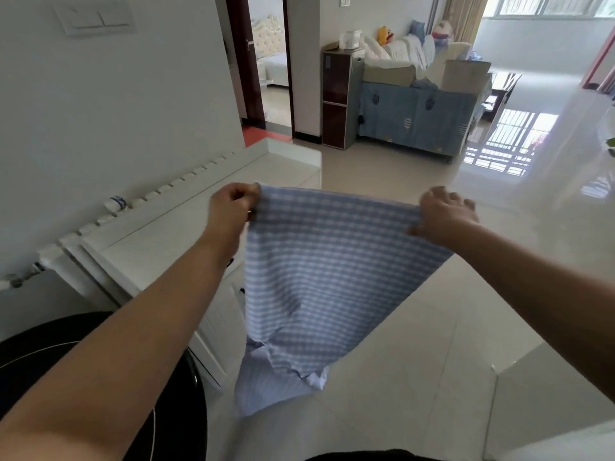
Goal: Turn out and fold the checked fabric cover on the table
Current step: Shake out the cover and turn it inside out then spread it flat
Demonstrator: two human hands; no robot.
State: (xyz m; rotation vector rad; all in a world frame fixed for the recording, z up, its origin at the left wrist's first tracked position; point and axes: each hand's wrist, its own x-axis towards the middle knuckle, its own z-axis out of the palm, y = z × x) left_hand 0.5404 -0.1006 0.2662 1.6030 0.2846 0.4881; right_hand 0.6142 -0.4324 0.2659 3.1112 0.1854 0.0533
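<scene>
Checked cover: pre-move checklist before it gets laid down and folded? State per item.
1. Left hand grips the top left corner of the checked cover: ok.
2. Right hand grips the top right corner: ok.
3. Top edge stretched between the hands: ok, only a slight sag.
4. Cover hanging flat: not ok, the lower part is creased and a pale flap sticks out at the bottom.
5. Fully turned out: cannot tell, the flap may be the reverse side.
6. Surface to lay it on: cannot tell, only the white cabinet top shows to the left.
</scene>
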